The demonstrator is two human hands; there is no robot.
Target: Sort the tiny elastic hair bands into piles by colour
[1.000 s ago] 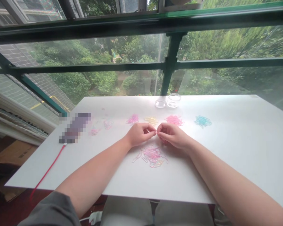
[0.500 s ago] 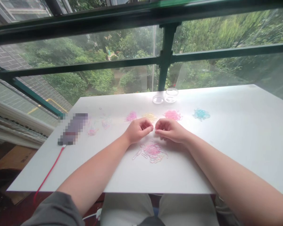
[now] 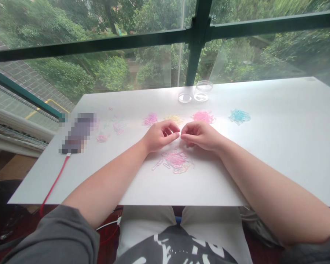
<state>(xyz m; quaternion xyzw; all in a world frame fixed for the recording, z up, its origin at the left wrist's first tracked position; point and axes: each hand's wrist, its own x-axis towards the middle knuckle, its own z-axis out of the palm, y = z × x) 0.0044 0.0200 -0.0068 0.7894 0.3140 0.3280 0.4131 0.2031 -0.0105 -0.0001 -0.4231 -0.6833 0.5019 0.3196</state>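
Note:
My left hand [image 3: 162,135] and my right hand [image 3: 199,135] meet fingertip to fingertip above the white table [image 3: 275,146]. The left thumb and forefinger are a little apart, and I see nothing between them. My right thumb and forefinger are pinched together; whatever they hold is too small to name. Just below the hands lies a loose heap of pink clear clips [image 3: 177,159]. Behind them are a purple pile [image 3: 150,119], a yellow pile [image 3: 174,119] partly covered by the left hand, a bright pink pile [image 3: 203,117] and a teal pile [image 3: 239,116].
Two clear round containers [image 3: 203,91] [image 3: 185,97] stand at the table's back edge. A pixelated phone-like object [image 3: 78,134] with a red cable [image 3: 55,181] lies at left, beside small scattered clips [image 3: 102,138]. A green-framed window [image 3: 198,40] rises behind.
The view has tilted down, so the table sits higher and my lap shows more. My left thumb and forefinger have parted slightly. Both hands remain close together over the table.

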